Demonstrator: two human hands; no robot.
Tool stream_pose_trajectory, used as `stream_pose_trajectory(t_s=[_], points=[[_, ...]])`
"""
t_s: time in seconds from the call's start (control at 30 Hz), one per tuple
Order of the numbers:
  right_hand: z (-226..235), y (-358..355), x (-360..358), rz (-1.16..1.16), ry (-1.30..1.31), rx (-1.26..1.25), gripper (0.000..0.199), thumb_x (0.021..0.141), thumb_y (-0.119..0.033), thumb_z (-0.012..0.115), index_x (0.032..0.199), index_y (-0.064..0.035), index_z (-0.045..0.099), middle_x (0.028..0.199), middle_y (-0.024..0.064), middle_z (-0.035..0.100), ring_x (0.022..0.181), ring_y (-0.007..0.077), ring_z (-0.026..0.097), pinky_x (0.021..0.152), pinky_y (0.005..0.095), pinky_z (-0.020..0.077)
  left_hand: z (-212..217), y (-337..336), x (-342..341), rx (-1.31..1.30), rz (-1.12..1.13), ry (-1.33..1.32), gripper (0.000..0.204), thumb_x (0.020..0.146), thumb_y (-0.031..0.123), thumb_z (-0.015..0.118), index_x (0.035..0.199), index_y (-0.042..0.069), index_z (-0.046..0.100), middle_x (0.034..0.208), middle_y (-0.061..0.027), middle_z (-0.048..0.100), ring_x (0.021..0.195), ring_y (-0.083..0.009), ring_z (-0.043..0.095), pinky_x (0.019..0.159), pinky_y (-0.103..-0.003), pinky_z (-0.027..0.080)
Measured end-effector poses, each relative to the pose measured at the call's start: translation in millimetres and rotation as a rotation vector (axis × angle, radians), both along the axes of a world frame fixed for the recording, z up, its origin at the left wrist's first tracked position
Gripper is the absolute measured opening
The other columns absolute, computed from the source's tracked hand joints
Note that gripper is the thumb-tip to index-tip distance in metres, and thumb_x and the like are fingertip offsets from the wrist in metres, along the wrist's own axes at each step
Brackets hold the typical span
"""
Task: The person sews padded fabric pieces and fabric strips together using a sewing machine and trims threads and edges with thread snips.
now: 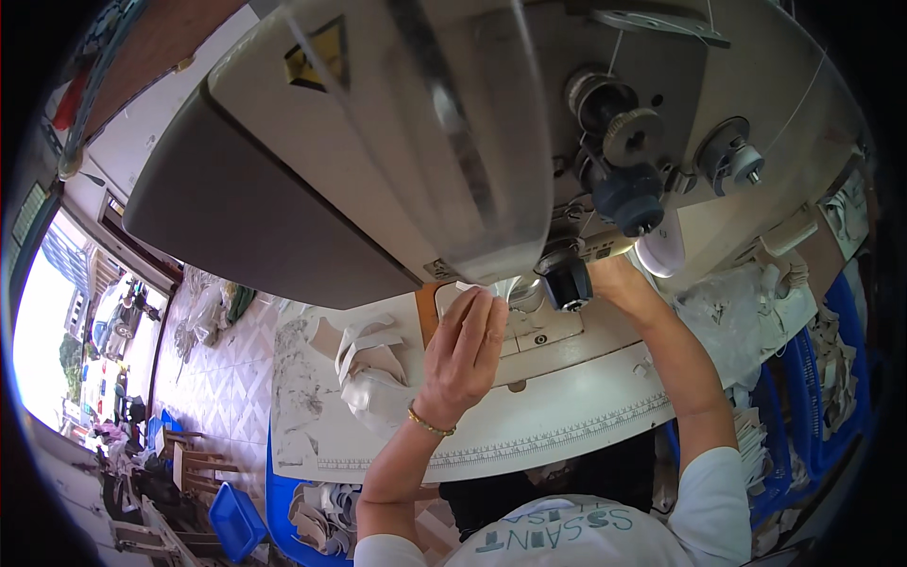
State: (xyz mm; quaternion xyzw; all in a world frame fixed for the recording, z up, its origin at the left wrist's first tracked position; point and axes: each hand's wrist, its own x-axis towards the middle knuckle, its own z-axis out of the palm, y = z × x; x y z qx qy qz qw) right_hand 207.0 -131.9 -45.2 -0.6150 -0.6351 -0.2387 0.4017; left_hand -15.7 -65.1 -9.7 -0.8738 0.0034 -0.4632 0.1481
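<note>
A large grey sewing machine point(312, 180) with tension knobs point(631, 137) and thread fills the upper view. My left hand point(463, 348), a beaded bracelet at its wrist, is beside the needle area with its fingers pressed together. At those fingertips shows the edge of a small pale piece point(463, 285), mostly hidden by the hand. Right of the black knob point(565, 279), my right hand point(612, 280) reaches in under the machine head, which covers its fingers. Several pale cut pieces point(370, 364) lie in a loose pile on the white table, left of my left hand.
A ruler strip point(501, 440) runs along the curved near edge of the white table point(567, 387). Clear plastic bags point(723, 321) lie at the right. Blue crates of cut pieces point(831, 369) stand on the right. A blue bin point(236, 520) and wooden stools point(194, 468) are at lower left.
</note>
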Motion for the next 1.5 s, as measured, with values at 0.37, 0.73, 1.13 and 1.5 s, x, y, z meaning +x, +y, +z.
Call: stream_pose_trajectory(t_s=[0.37,0.73,1.13,1.5], points=[[-7.2,4.4,7.7,0.022,0.021,-0.034,0.027,0.061,-0.003,0.065,0.086,-0.0035,0.055,0.081,0.0094,0.054,0.073,0.0274,0.052,0.067,0.0377,0.0411,-0.5,-4.5,0.0,0.039,0.061,0.024,0.032,0.064,-0.005,0.062,0.097,-0.006,0.063,0.102,-0.0145,0.056,0.096,-0.0275,0.057,0.076,-0.030,0.052],[-14.8,5.8,8.9,0.028,0.032,-0.020,0.025,0.063,-0.003,0.064,0.086,-0.0031,0.054,0.080,0.0104,0.053,0.070,0.0268,0.052,0.064,0.0363,0.0409,-7.1,-0.3,5.4,-0.168,0.040,-0.030,0.036,0.063,-0.007,0.061,0.099,-0.005,0.062,0.096,-0.0146,0.057,0.090,-0.0287,0.057,0.076,-0.033,0.050],[6.6,-31.0,-25.1,-0.056,0.370,-0.062,0.032,0.059,0.004,0.060,0.090,-0.0014,0.059,0.079,0.0135,0.056,0.068,0.0264,0.055,0.060,0.0365,0.0432,-3.6,82.0,16.5,-0.318,0.396,0.414,0.017,0.076,0.009,0.064,0.091,0.001,0.062,0.083,-0.0081,0.063,0.081,-0.0161,0.059,0.070,-0.026,0.046],[15.7,-34.1,-88.7,0.143,0.000,0.241,0.054,0.045,0.003,0.062,0.099,-0.0063,0.064,0.095,0.0065,0.062,0.085,0.0268,0.057,0.058,0.0301,0.0476,-9.2,77.8,35.9,-0.760,-0.071,0.195,0.016,0.079,0.009,0.055,0.093,0.001,0.061,0.080,-0.0086,0.063,0.061,-0.0178,0.055,0.055,-0.034,0.045]])
